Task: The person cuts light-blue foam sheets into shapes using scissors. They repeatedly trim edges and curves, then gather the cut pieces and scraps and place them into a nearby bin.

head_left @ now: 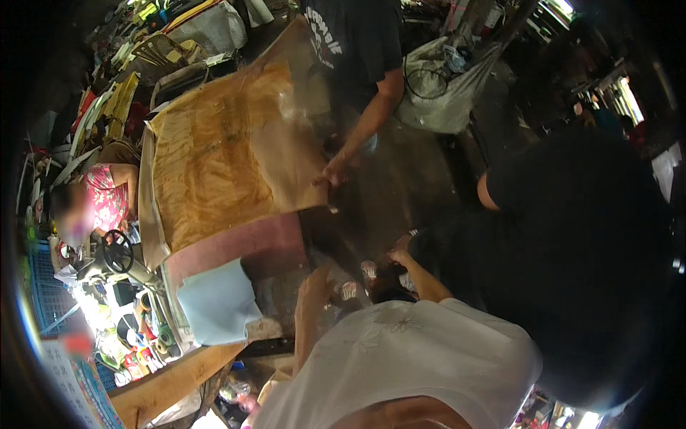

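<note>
My left hand (315,287) hangs loosely by the near right corner of a work table, its fingers slightly bent and apart, with nothing visible in them. My right hand (401,253) is in front of me with its fingers curled in; shadow hides what they hold, if anything. Across the table lies a large brown, stained sheet (214,150), its surface wrinkled and its far corner lifted. Under it shows a reddish panel (246,247). A light blue sheet (218,302) lies at the near end, left of my left hand.
A person in a dark shirt (357,57) stands across, a hand (336,170) at the brown sheet's edge. Another person in black (572,264) is close on my right. At left, someone in a floral top (111,193) is beside a black handwheel (118,251). A whitish sack (446,100) hangs beyond.
</note>
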`<state>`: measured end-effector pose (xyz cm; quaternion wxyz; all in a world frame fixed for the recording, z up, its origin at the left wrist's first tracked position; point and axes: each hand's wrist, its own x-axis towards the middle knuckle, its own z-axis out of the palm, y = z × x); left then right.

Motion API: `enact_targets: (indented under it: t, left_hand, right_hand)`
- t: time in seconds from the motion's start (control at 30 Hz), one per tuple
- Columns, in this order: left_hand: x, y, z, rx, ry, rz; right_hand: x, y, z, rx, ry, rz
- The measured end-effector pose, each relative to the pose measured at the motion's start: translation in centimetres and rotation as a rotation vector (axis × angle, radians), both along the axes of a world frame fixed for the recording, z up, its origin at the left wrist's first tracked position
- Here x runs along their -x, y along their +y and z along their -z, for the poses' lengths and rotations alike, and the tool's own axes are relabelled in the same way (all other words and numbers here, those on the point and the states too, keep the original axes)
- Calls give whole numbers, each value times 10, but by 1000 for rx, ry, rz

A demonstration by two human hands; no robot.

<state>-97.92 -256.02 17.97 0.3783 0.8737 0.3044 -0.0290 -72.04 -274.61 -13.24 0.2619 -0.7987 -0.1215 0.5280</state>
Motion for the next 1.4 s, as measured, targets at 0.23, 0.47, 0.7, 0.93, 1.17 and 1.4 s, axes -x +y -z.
enact_targets:
  t: [0.23, 0.47, 0.7, 0.93, 1.17, 1.4]
  left_hand:
    - [-36, -7, -27, 439, -37, -408]
    - [-137, 63, -33, 616, -219, -109]
    - [-298, 99, -57, 734, -200, 191]
    - [-494, 91, -47, 929, -329, 201]
    - [-671, 85, -80, 993, -505, -39]
    - [-759, 130, -116, 743, -923, -425]
  right_hand:
    - [-103, 92, 6, 25, -413, 57]
    - [-157, 130, -17, -140, -112, 192]
    - [-310, 66, -39, 303, -43, 339]
    - [-502, -22, -14, 74, 228, 648]
    - [-698, 35, -50, -410, 221, 649]
    - [-815, 217, -93, -296, 115, 116]
